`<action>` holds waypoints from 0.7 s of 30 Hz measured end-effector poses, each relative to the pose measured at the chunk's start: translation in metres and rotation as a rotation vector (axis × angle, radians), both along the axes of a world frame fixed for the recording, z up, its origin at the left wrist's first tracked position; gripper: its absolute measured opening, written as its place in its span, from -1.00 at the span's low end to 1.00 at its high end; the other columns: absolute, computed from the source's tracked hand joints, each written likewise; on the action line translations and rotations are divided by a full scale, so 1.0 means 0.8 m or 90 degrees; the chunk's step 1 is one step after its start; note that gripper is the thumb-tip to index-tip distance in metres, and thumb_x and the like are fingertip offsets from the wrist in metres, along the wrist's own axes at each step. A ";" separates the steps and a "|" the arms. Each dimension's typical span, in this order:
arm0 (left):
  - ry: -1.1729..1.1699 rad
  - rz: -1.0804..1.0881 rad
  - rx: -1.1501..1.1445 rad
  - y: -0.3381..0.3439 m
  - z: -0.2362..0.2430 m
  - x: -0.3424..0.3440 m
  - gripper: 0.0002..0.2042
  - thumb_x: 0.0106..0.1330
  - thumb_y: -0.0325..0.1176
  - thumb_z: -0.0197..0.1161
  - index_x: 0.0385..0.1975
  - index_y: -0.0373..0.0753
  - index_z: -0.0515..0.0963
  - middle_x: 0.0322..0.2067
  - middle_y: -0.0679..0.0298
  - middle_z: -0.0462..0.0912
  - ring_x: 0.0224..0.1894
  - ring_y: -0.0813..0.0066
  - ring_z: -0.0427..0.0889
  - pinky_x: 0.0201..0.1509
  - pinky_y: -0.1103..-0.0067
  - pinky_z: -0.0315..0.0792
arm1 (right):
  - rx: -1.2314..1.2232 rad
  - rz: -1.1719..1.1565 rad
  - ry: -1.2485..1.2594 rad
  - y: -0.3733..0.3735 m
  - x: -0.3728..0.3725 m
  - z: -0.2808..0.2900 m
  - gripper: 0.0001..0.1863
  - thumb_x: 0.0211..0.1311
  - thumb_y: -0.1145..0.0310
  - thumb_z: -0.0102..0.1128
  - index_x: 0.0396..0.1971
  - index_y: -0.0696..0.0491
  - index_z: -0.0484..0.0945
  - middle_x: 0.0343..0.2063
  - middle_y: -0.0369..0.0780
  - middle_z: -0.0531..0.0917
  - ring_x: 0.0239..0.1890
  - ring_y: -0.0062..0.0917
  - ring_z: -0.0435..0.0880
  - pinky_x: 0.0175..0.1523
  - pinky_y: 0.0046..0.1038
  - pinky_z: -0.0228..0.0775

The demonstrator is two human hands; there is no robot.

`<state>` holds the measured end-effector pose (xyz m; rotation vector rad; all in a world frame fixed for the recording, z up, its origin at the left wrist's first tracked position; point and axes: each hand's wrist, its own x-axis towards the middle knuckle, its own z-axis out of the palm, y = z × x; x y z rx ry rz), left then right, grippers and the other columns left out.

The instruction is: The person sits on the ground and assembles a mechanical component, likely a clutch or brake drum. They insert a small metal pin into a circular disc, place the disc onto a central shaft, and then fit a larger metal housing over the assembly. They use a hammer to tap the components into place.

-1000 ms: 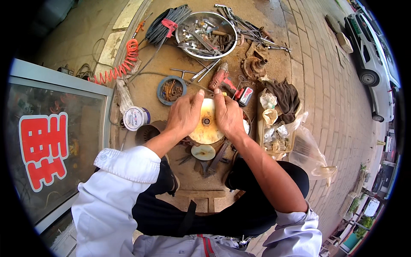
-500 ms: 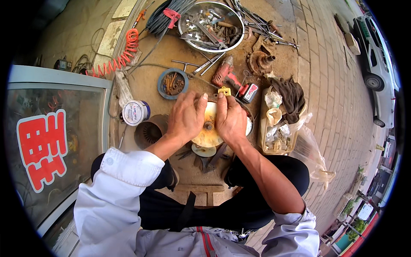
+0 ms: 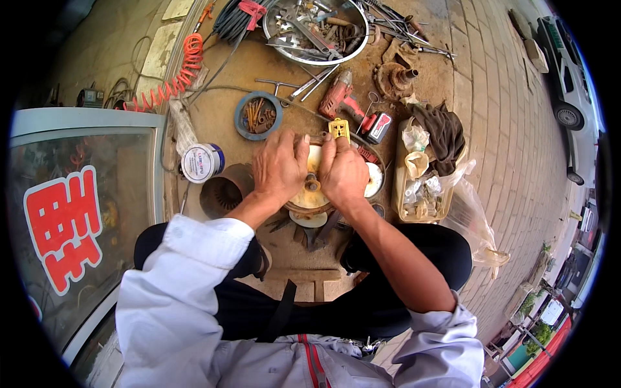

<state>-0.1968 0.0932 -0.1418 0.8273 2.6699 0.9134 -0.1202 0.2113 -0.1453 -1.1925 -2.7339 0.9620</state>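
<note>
My left hand (image 3: 279, 168) and my right hand (image 3: 339, 171) are closed on opposite sides of a pale, rust-stained round disc (image 3: 310, 197), thumbs toward its far edge. A stud stands at the disc's centre, and a rusty round rim shows around it. A small yellow part (image 3: 339, 127) lies just beyond my right hand, near a red cordless power tool (image 3: 337, 97). A white round container (image 3: 373, 180) is beside my right hand. A dark cylindrical metal part (image 3: 221, 194) lies left of my left hand. My fingertips on the underside are hidden.
A steel bowl of tools (image 3: 284, 52), a blue ring tray with bolts (image 3: 275, 124), loose wrenches, a rusty hub (image 3: 398, 77), a tub (image 3: 411, 210) with rags, a tin (image 3: 200, 163), coiled hoses and a glass door (image 3: 116, 168) surround me. A white car is parked at right.
My hands have shifted with the disc, which now has the stud showing through its centre hole and a rusty rim around it. The yellow part has become more visible.
</note>
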 end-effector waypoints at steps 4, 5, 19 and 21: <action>0.040 -0.007 0.021 -0.010 -0.035 0.016 -0.74 0.47 -0.20 0.12 -0.25 -0.30 0.54 -0.34 -0.01 0.55 -0.30 -0.12 0.58 -0.22 0.11 0.42 | 0.023 0.029 0.012 -0.004 0.005 -0.014 -0.58 0.50 0.08 -0.01 -0.39 0.15 0.53 -0.42 0.11 0.66 -0.39 0.07 0.68 -0.23 0.00 0.53; 0.054 -0.007 0.037 -0.004 -0.034 0.008 -0.74 0.45 -0.19 0.15 -0.29 -0.30 0.53 -0.37 0.00 0.54 -0.31 -0.12 0.57 -0.23 0.09 0.40 | 0.029 0.030 0.018 -0.003 0.005 -0.015 -0.57 0.50 0.08 -0.02 -0.39 0.15 0.53 -0.42 0.11 0.66 -0.39 0.07 0.67 -0.23 0.00 0.53; -0.021 -0.034 0.035 -0.010 -0.032 -0.012 -0.68 0.50 -0.17 0.09 -0.22 -0.37 0.59 -0.28 -0.14 0.63 -0.23 -0.22 0.62 -0.10 0.09 0.47 | -0.093 0.069 0.056 0.029 0.010 0.043 -0.55 0.45 0.11 0.00 -0.23 0.28 0.57 -0.27 0.29 0.66 -0.15 0.22 0.66 0.02 0.00 0.50; -0.058 -0.029 0.075 -0.015 -0.009 -0.024 -0.69 0.47 -0.24 0.10 -0.13 -0.38 0.62 -0.24 -0.13 0.65 -0.17 -0.18 0.65 -0.02 0.13 0.47 | -0.069 0.119 0.228 0.038 0.016 0.096 -0.63 0.39 0.22 0.03 -0.34 0.29 0.53 -0.33 0.31 0.65 -0.22 0.23 0.67 -0.04 0.03 0.51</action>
